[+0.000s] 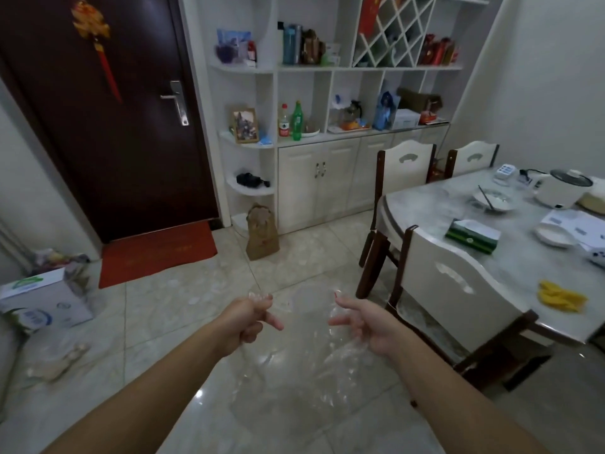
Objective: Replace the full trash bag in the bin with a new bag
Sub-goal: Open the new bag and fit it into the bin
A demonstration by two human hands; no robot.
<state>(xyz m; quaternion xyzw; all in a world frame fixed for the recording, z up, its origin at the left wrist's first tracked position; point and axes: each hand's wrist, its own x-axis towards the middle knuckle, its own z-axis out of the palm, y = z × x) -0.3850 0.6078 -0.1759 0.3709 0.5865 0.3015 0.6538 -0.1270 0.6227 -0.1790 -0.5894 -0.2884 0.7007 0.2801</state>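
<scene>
A clear, see-through new trash bag (294, 371) hangs stretched between my two hands above the tiled floor. My left hand (248, 319) pinches its top edge, fingers curled around the thin plastic. Farther right, my right hand (363, 326) grips the opposite edge with fingers partly spread. The bag's body drapes downward and is hard to see against the glossy tiles. No bin shows in view. A filled clear bag (55, 358) with rubbish lies on the floor at the left.
A dining table (425, 204) with chairs (451, 290) stands at the right, carrying bowls, a tissue box and a cooker. White shelving (327, 158) lines the far wall. A dark door (114, 126) with red mat (157, 253) is at the left, a cardboard box (45, 303) nearby.
</scene>
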